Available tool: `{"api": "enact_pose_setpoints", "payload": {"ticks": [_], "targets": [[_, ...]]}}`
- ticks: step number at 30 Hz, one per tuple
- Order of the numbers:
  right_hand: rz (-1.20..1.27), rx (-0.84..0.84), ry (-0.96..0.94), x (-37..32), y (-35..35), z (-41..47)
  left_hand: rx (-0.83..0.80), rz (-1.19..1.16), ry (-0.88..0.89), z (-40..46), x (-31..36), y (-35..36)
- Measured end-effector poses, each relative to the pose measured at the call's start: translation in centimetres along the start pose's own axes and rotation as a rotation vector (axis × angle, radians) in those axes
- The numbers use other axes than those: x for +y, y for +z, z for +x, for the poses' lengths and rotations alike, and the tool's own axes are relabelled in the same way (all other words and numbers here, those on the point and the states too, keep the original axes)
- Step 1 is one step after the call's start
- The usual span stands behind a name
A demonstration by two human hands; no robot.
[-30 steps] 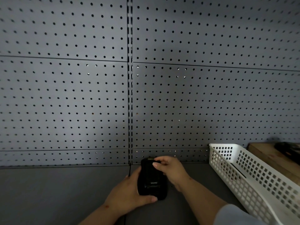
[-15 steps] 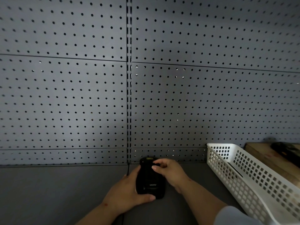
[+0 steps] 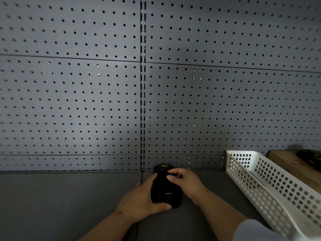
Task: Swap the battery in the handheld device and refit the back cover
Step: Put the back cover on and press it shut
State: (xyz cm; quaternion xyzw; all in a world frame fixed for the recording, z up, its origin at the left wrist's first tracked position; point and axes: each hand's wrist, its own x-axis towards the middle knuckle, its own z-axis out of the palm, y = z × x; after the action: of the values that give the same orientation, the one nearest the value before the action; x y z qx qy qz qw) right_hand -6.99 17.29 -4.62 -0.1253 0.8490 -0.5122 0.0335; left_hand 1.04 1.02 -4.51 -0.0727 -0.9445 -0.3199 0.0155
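A black handheld device (image 3: pixel 165 192) lies back-up on the grey bench, close to the pegboard wall, with a small white logo showing on its back. My left hand (image 3: pixel 140 200) wraps its left side, thumb along the near end. My right hand (image 3: pixel 185 183) rests on the upper right of the device, fingertips pressing on its back near the top. Whether the back cover is seated or loose is hidden under my fingers. No separate battery is visible.
A white perforated plastic basket (image 3: pixel 271 185) stands at the right, angled toward me. Behind it is a wooden block (image 3: pixel 284 162) with a dark object (image 3: pixel 309 155) on top. A grey pegboard (image 3: pixel 104 101) rises directly behind the device.
The view has shifted slightly. My right fingertips have moved a little on the top of the device's back; my left hand keeps the same grip.
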Motion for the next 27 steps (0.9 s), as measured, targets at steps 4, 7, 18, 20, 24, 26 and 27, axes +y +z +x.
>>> {"api": "enact_pose_setpoints", "payload": {"ticks": [4, 7, 18, 20, 24, 26, 27], "targets": [[-0.079, 0.040, -0.048, 0.2, 0.1, -0.3, -0.008, -0.022, -0.004, -0.1, 0.0, 0.0], [-0.182, 0.087, -0.119, 0.3, 0.2, -0.7, -0.004, -0.040, 0.003, -0.3, 0.3, -0.1], [-0.340, 0.074, -0.163, 0.4, 0.1, -1.6, -0.027, 0.000, 0.051, -0.4, 0.3, -0.1], [-0.370, 0.089, -0.179, 0.4, 0.3, -1.7, -0.024, -0.007, 0.065, -0.4, 0.4, -0.1], [-0.409, 0.095, -0.206, 0.4, 0.5, -1.9, -0.022, -0.024, 0.092, -0.5, 0.5, -0.1], [-0.408, 0.100, -0.212, 0.4, 0.5, -1.9, -0.020, -0.033, 0.095, -0.3, 0.2, 0.0], [-0.405, 0.101, -0.215, 0.3, 0.5, -1.9, -0.020, -0.038, 0.086, -0.2, 0.0, 0.1]]}}
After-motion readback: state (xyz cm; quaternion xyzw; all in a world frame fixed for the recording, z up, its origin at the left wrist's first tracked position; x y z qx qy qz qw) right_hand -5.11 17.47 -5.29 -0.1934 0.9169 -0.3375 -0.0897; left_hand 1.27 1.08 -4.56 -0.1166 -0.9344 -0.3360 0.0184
